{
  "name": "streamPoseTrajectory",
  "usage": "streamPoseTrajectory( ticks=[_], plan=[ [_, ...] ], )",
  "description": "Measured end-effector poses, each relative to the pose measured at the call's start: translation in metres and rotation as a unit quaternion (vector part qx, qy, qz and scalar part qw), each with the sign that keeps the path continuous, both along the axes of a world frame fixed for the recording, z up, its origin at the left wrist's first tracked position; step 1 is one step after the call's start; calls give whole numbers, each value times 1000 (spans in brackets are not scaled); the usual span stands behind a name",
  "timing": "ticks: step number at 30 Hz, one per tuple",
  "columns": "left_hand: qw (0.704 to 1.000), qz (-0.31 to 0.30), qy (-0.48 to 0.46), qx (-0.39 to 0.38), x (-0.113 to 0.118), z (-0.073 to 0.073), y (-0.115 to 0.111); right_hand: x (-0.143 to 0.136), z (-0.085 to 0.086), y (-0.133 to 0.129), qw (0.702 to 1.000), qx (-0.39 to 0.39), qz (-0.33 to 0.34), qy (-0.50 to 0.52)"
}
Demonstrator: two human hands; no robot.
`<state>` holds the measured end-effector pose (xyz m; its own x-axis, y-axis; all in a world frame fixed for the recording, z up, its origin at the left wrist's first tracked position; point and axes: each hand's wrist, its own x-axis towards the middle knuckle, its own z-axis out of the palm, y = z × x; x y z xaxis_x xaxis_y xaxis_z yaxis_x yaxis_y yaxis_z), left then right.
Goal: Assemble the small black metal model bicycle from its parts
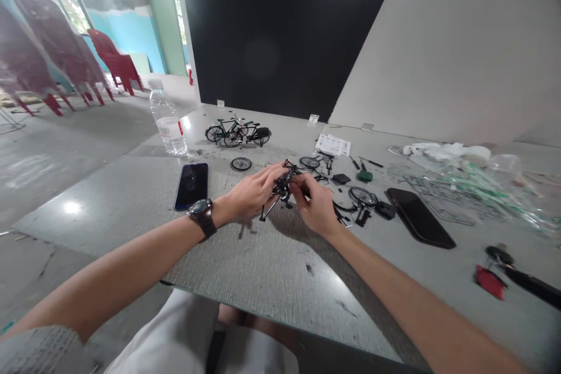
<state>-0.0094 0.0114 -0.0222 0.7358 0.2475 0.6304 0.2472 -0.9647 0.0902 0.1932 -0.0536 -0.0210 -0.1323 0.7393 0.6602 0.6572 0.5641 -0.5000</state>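
My left hand (256, 187), with a dark watch on its wrist, is closed around a small black model bicycle frame (280, 187) above the table. From the other side my right hand (313, 201) pinches at the same frame, thumb and forefinger pressed together. Whether a tiny part sits in that pinch is hidden. A loose spoked wheel (241, 163) lies beyond my left hand. Close to my right hand lie another wheel (363, 196), a wheel with a frame piece (310, 162) and several small black parts. Two assembled model bicycles (239, 131) stand behind.
A water bottle (169, 123) and a phone (191, 186) are on the left. To the right lie a dark phone (419, 217), a red-tagged key fob (491, 280), plastic sprues and bags (477, 178). Instruction papers (333, 145) and small tools (370, 162) lie at the back.
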Motion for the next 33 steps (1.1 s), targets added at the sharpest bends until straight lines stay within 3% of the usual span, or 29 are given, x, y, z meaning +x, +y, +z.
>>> streamPoseTrajectory(
  ticks=[21,33],
  plan=[
    [998,3,-11,-67,0,-2,4,0,-1,0,999,-15,25,14],
    [1000,9,8,-26,-2,-6,-1,5,-1,0,993,41,-21,-107]
  ],
)
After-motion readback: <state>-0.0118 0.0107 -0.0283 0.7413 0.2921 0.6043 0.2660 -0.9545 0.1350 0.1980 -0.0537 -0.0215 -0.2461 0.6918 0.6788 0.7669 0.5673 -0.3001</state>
